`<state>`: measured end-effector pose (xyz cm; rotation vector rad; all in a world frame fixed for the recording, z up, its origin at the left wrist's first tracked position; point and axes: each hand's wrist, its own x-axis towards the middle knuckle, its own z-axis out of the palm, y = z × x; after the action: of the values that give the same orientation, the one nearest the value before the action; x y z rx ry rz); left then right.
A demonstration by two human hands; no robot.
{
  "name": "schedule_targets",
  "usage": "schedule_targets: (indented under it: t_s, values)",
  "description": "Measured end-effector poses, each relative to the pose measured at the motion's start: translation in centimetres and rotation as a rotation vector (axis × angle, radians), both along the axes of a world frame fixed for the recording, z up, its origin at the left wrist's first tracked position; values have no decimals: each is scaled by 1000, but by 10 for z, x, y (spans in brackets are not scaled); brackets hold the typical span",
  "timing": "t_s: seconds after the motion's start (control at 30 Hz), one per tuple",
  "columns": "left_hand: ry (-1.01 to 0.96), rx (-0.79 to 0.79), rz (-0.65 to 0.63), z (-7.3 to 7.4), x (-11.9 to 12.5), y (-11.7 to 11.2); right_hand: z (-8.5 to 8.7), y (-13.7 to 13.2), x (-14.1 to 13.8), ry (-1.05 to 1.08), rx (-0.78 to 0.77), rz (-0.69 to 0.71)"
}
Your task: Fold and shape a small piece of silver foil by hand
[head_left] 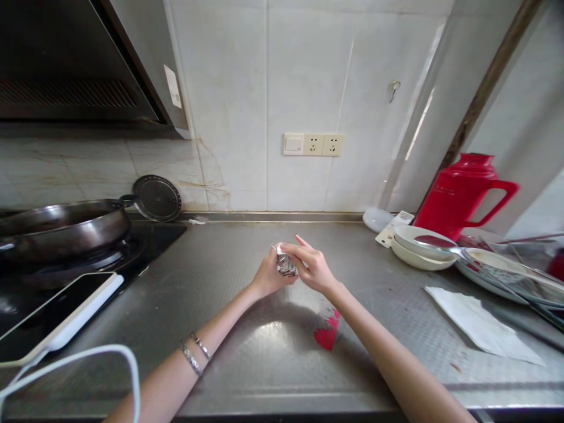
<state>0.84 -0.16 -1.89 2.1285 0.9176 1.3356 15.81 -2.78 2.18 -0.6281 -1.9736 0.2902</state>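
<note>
While staying well apart from the pan [74, 230] at nine o'clock, with the foil packet [286, 268] taken as the middle of the dial, best to do this close work slowly, over the counter [222, 252]. With the left hand [267, 278], curled round from eight o'clock and closed on the packet, probably wise to use a light but steady squeeze: enough to prevent twisting, not enough to crush such thin-looking wrapping. With the right hand [314, 268], reaching in from three o'clock and bent over the top edge in contact with the packet, better to make small, controlled movements along that edge than to yank at one spot. No telling from this view whether pinching there or only pressing. Toward three o'clock, avoid brushing the stacked bowls [416, 258].

As for looks, whitish at eleven o'clock on the packet, close to the fingers; then, across the near face toward five o'clock, silvery, crinkled and shiny, with dark creases or markings. Located near mid-view, between both hands and seemingly lifted off the counter. Impossible to make out the contents or full outline.
</note>
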Motion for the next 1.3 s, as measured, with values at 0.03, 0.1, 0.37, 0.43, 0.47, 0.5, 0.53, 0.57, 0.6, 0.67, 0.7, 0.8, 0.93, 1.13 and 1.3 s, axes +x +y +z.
schedule_targets:
  t_s: [0.03,0.1,0.37,0.43,0.47,0.5,0.53,0.57,0.6,0.67,0.7,0.8,0.93,1.13,1.3]
  values:
    - [7,11,-2,1,0,0,1,-2,-1,-20,13,15]
    - [14,8,4,2,1,0,2,-5,-4,-33,24,46]
    - [-50,-132,50,-2,-3,1,-8,14,1,401,-180,-282]
    - [-24,-103,41,-4,-3,1,-10,19,3,363,-209,-265]
    - [-11,-83,36,-5,-2,0,-11,20,3,332,-220,-242]
    - [-3,-63,34,-5,-2,0,-11,20,3,303,-226,-216]
    - [1,-45,33,-5,-1,0,-11,20,2,278,-228,-192]
    - [7,-31,32,-5,-1,-1,-11,18,2,257,-221,-173]
    - [14,-20,34,-5,-1,-1,-10,16,1,240,-208,-160]
    - [38,-13,38,-5,-1,-1,-8,13,0,214,-166,-145]
    - [54,-17,37,-6,-1,-1,-7,11,0,200,-146,-138]
    - [76,-22,34,-11,-1,1,-4,7,-2,155,-104,-119]
    - [53,8,32,-14,0,4,-2,3,-4,120,-78,-107]
    - [43,17,-10,-9,1,3,-3,5,-2,171,-140,-50]
    - [14,-9,40,-5,-1,0,-3,16,4,388,-259,-130]
